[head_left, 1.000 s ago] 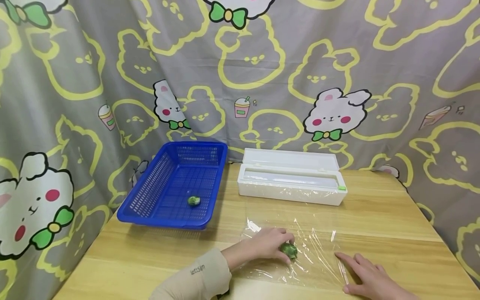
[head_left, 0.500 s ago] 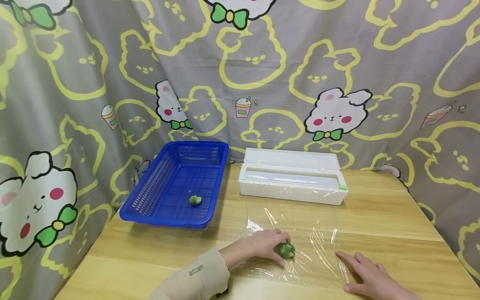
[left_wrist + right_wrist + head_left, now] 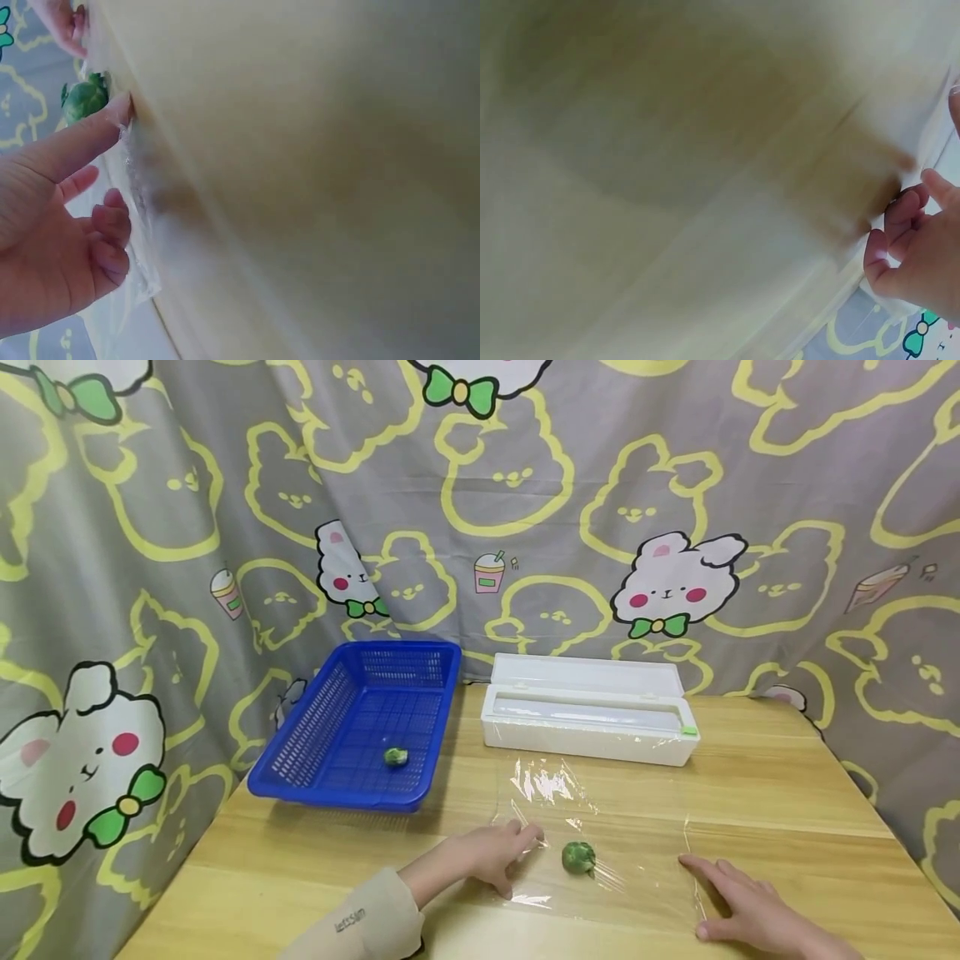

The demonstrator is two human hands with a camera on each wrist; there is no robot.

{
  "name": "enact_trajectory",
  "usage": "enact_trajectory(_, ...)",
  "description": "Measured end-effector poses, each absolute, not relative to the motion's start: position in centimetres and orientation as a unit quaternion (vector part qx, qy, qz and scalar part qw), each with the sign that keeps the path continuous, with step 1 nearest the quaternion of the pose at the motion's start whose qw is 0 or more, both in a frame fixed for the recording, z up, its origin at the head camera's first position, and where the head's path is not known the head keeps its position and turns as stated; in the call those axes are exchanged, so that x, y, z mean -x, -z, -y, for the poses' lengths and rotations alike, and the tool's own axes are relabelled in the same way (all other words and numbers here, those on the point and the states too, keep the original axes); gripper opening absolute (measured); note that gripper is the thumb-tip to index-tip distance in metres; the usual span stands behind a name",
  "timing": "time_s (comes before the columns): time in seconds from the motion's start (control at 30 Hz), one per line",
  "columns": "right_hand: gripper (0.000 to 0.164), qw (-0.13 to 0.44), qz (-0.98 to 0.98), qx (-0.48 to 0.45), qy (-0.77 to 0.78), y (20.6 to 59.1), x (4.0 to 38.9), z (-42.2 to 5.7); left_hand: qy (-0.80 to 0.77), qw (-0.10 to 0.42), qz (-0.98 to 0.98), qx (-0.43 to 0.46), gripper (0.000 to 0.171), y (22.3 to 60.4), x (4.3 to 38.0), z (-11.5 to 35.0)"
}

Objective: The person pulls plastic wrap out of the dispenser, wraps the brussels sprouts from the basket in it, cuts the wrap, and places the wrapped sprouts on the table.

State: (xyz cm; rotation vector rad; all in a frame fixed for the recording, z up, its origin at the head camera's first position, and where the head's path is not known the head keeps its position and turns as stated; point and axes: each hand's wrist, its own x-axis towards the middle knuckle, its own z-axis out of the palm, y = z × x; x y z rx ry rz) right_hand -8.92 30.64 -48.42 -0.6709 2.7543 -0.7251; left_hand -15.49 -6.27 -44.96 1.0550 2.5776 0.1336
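A small green sprout (image 3: 578, 857) lies free in the middle of a sheet of clear plastic wrap (image 3: 637, 835) spread on the wooden table (image 3: 787, 793). My left hand (image 3: 498, 853) rests just left of the sprout. In the left wrist view its straight index finger (image 3: 82, 139) touches the wrap's left edge, with the sprout (image 3: 84, 99) beyond its tip. My right hand (image 3: 731, 897) lies flat with its fingers spread on the wrap's right edge. The right wrist view is blurred and shows only loosely bent fingers (image 3: 904, 240) over the table.
A blue mesh basket (image 3: 300, 752) stands at the back left with another green sprout (image 3: 395, 757) inside it. A white wrap dispenser box (image 3: 588, 731) with its lid up sits behind the sheet. A patterned curtain (image 3: 525, 510) hangs behind the table.
My left hand has let go of the sprout and drawn back left to the wrap's edge. The sprout stays on the wrap. The right hand has barely moved.
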Motion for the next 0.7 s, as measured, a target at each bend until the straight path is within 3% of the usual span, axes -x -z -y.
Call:
enact_trajectory(0.2, 0.073, 0.111, -0.863, 0.292, 0.397, 48.4, 9.1, -31.6, -0.053, 0.135, -0.899, -0.414, 0.053, 44.9, 14.5, 7.9)
enact_trajectory(0.37, 0.074, 0.049, -0.844, 0.340, 0.413, 48.9, 8.5, -32.0, -0.061, 0.116, -0.890, -0.437, 0.037, 44.9, 13.6, 10.0)
enact_trajectory(0.5, 0.057, -0.016, -0.868, 0.379, 0.321, 49.5, 8.0, -31.7, -0.067, 0.109, -0.880, -0.457, 0.036, 45.1, 12.9, 11.1)
enact_trajectory(0.7, 0.032, -0.073, -0.872, 0.400, 0.274, 50.0, 7.8, -30.3, -0.068, 0.052, -0.877, -0.474, 0.020, 45.9, 12.7, 11.4)
